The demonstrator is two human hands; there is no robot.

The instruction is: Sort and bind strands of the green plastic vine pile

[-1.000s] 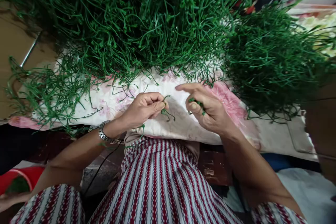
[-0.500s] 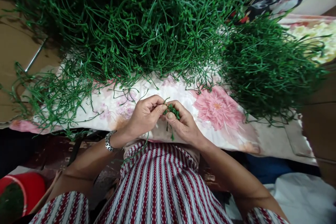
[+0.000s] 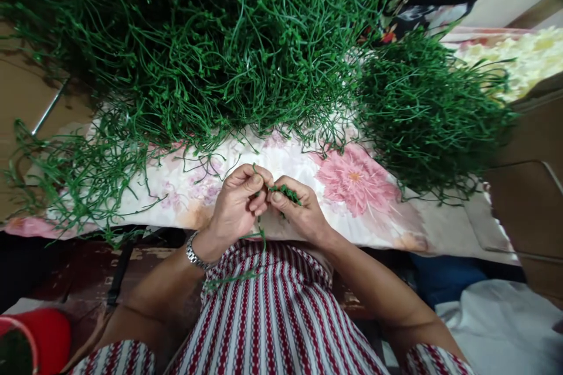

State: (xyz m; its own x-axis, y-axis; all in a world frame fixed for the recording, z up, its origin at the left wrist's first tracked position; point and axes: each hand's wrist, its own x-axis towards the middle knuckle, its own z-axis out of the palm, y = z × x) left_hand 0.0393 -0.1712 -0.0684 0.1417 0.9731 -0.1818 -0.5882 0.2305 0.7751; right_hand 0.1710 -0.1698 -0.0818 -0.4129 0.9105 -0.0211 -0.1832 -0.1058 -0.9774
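Note:
Over the near edge of the flowered cloth, my two hands meet at the fingertips. My left hand, with a metal watch at the wrist, pinches a thin green stem that hangs down toward my striped clothing. Between thumb and fingers, my right hand grips a small green bunch. Beyond the hands lies a large heap of green stems. Another strand of green rests on my clothing.
A smaller green heap lies at the right, loose stems at the left. Pale yellow flowers and a dark patterned bag are at the upper right. A red bucket stands at the lower left, cardboard at the right.
My left hand has turned and drawn slightly away from the bunch, with its stem now hanging between the hands. The camera view has shifted a little.

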